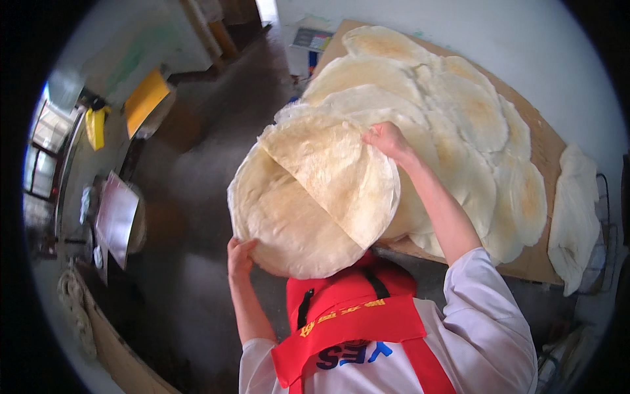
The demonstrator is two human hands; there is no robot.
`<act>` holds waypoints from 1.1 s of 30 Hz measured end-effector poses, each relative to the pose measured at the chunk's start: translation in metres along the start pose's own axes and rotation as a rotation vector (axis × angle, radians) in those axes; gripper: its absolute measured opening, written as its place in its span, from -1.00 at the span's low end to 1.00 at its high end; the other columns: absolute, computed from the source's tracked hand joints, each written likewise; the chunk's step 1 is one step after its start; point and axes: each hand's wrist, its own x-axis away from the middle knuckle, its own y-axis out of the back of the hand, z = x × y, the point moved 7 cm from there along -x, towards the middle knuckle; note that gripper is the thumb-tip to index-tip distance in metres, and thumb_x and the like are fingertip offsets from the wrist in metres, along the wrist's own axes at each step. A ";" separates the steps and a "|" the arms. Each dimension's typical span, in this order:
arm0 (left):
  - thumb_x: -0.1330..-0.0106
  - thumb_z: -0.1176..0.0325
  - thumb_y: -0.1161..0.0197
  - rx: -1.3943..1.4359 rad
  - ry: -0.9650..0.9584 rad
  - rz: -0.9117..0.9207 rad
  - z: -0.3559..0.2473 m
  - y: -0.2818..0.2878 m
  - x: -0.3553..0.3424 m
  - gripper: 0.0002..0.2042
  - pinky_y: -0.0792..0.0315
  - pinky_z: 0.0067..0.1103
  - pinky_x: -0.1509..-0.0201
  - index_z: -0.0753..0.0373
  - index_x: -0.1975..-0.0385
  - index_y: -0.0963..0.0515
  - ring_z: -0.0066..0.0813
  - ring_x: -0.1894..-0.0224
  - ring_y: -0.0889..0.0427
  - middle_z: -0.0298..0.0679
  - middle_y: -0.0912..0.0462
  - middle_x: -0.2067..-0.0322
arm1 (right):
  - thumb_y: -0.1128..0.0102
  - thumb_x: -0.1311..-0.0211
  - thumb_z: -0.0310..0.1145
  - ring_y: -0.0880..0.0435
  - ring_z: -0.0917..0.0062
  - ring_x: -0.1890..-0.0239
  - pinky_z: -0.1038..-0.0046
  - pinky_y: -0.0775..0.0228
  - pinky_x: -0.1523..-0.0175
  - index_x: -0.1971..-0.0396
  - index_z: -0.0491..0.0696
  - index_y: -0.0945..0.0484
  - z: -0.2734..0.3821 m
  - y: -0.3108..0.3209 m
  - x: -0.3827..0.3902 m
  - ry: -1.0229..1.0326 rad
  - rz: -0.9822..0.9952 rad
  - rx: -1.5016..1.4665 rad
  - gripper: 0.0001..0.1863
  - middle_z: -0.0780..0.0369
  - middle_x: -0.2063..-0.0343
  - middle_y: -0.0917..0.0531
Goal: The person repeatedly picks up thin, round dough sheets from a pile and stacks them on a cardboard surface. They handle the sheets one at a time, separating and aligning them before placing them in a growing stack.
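Note:
I hold two large thin round flatbreads in the air in front of my chest. My left hand (241, 255) grips the lower edge of the bottom flatbread (282, 223). My right hand (387, 140) pinches the upper edge of the top flatbread (341, 177), which overlaps the bottom one. Both are pale with light brown toasting. Behind them, several more flatbreads (459, 118) lie spread and overlapping on a brown board (545, 144).
A folded white cloth (574, 210) lies on the board's right end. I wear a red apron (354, 315) over white sleeves. The dark floor (190, 171) is to the left, with a yellow container (96, 127) and a yellow-topped object (146, 100) beyond it.

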 end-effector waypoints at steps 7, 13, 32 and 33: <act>0.15 0.60 -0.07 -0.213 -0.015 -0.004 -0.008 0.019 -0.028 -0.63 -0.43 -0.52 0.31 0.39 0.22 -0.42 -0.40 0.38 -0.54 -0.21 -0.54 0.38 | -0.18 0.15 -0.23 -0.32 0.59 0.65 0.41 -0.20 0.48 0.78 -0.16 -0.33 0.043 0.235 -0.004 0.078 -0.450 0.386 -0.67 0.22 0.78 -0.38; -0.01 0.42 -0.14 -0.151 0.014 -0.015 0.032 0.082 -0.037 -0.47 -0.33 -0.45 0.03 0.33 -0.05 -0.22 -0.30 0.08 -0.41 -0.12 -0.39 0.09 | -0.01 0.00 -0.31 -0.46 0.28 0.49 0.32 -0.30 0.37 0.57 -0.07 -0.46 0.110 0.427 0.083 0.171 -0.945 0.797 -0.86 0.17 0.59 -0.52; -0.20 -0.06 -0.02 -0.260 -0.072 0.233 -0.024 -0.009 0.029 -0.30 -0.19 -0.26 -0.08 0.18 -0.23 0.05 -0.19 -0.15 -0.15 -0.13 -0.09 -0.18 | -0.06 0.03 -0.39 -0.45 0.24 0.09 0.36 -0.29 0.00 0.18 -0.12 -0.44 -0.051 0.114 0.047 0.279 -0.116 0.444 -0.67 0.09 0.11 -0.47; -0.19 0.30 -0.12 0.095 -0.139 0.259 -0.016 -0.023 0.031 -0.45 -0.25 -0.43 -0.11 0.28 -0.15 -0.09 -0.30 -0.07 -0.31 -0.13 -0.28 -0.06 | -0.10 0.04 -0.37 -0.45 0.25 0.09 0.36 -0.30 0.00 0.15 -0.12 -0.43 -0.034 0.060 0.045 0.452 -0.030 0.326 -0.63 0.11 0.11 -0.47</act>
